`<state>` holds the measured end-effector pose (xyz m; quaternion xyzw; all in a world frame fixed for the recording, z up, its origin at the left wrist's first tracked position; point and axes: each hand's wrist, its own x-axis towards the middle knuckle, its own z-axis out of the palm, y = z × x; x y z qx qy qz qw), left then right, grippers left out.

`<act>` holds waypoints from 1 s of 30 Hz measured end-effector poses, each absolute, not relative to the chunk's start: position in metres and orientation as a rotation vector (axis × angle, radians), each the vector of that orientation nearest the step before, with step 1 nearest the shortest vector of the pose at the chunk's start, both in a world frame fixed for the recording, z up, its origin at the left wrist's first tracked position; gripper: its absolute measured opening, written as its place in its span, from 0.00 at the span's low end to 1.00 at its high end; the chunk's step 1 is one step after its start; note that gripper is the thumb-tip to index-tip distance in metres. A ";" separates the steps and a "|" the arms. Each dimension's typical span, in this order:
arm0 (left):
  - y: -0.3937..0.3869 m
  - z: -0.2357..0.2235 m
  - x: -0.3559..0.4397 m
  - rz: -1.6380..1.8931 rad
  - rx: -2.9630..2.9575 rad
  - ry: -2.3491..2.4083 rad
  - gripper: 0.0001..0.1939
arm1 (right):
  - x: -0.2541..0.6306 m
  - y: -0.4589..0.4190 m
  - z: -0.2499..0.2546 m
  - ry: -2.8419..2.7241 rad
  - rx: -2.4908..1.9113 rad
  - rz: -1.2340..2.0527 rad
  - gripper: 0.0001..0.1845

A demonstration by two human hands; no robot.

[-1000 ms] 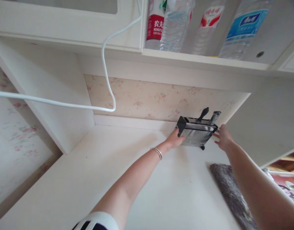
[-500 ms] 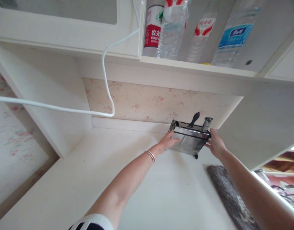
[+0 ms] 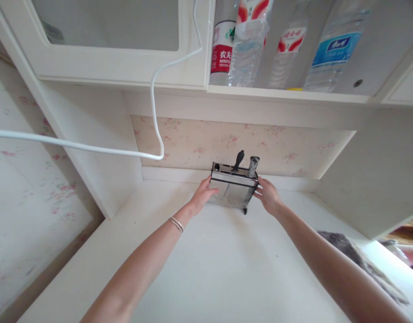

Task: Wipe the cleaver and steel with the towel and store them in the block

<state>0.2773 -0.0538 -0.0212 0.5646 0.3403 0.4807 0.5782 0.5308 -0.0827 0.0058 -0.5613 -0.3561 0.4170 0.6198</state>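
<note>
A knife block (image 3: 231,194) with shiny metal sides and black trim stands at the back of the white counter (image 3: 206,260). Out of its slotted top rise a black handle (image 3: 239,160) and a thicker grey, mottled handle (image 3: 253,166). My left hand (image 3: 202,195) grips the block's left end, thumb across the front face. At the right end, my right hand (image 3: 268,195) closes on the edge, its fingers partly behind the block. A small black foot (image 3: 245,211) shows at the lower right corner.
Overhead, a shelf (image 3: 287,95) holds several plastic bottles (image 3: 248,54) beside a cabinet door (image 3: 125,65). A white cable (image 3: 155,103) hangs in front, running left. Dark furry cloth (image 3: 357,260) lies right, under my right forearm. Flowered wallpaper (image 3: 199,139) covers the back wall.
Both hands have moved the knife block left along the back of the counter, away from the right side panel. The view has also shifted slightly.
</note>
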 end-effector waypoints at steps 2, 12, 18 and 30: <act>-0.050 -0.025 0.259 1.143 1.311 0.819 0.41 | 0.512 -0.077 0.005 -0.839 -1.266 0.988 0.10; -0.050 -0.032 0.204 1.140 1.368 0.893 0.38 | 0.462 -0.052 0.003 -0.938 -1.239 1.032 0.12; -0.043 -0.010 0.187 1.132 1.533 1.073 0.29 | 0.464 -0.062 -0.017 -0.990 -1.273 0.980 0.18; -0.005 0.060 0.264 1.132 2.061 1.353 0.21 | 0.415 -0.198 -0.141 -1.549 -1.404 0.916 0.09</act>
